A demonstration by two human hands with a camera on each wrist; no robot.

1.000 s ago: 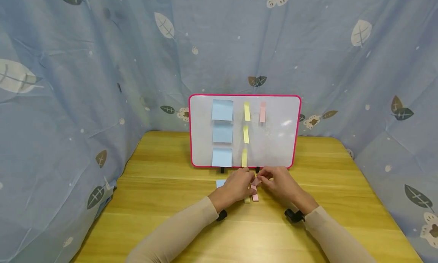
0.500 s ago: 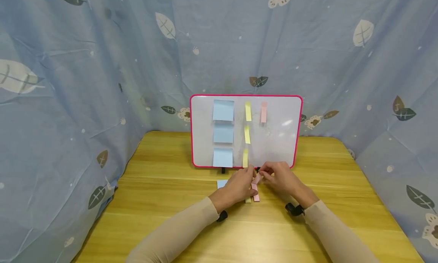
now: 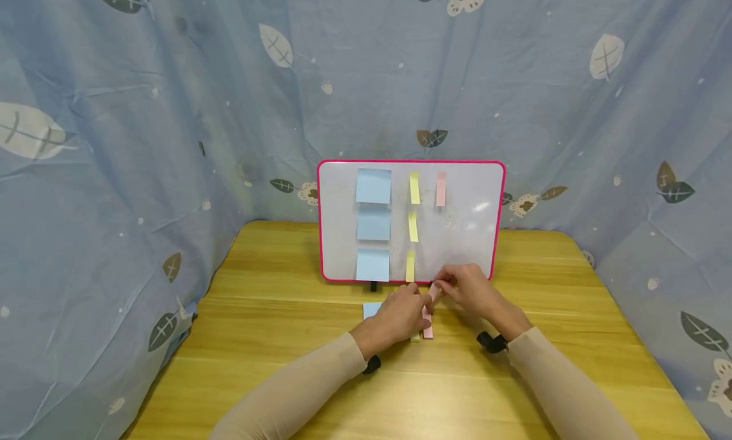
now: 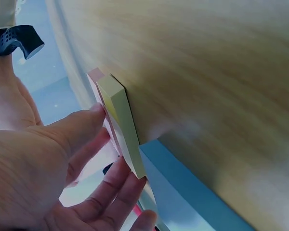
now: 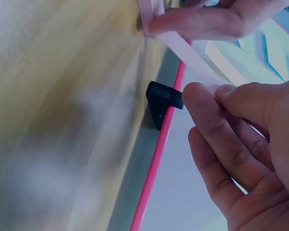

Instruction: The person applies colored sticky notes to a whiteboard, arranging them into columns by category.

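My right hand (image 3: 471,294) pinches the upper end of a pink sticky note strip (image 5: 190,57) between thumb and index finger. The strip slants up from the pink sticky note pad (image 3: 427,332) on the table. My left hand (image 3: 394,316) holds down that pad and the yellow sticky note pad (image 4: 127,130) beside it, thumb near one end and fingers at the other. A thicker blue sticky note pad (image 4: 183,187) lies to the left, partly hidden by my left hand in the head view.
Behind the pads stands a whiteboard (image 3: 469,236) with a pink frame and black feet (image 5: 161,98). It bears three blue notes (image 3: 373,224), three yellow strips (image 3: 413,227) and one pink strip (image 3: 441,189). A patterned curtain (image 3: 366,77) surrounds the wooden table (image 3: 274,287).
My right hand has moved slightly up toward the whiteboard, drawing the pink strip's end upward from the pad. My left hand has stayed over the pads.
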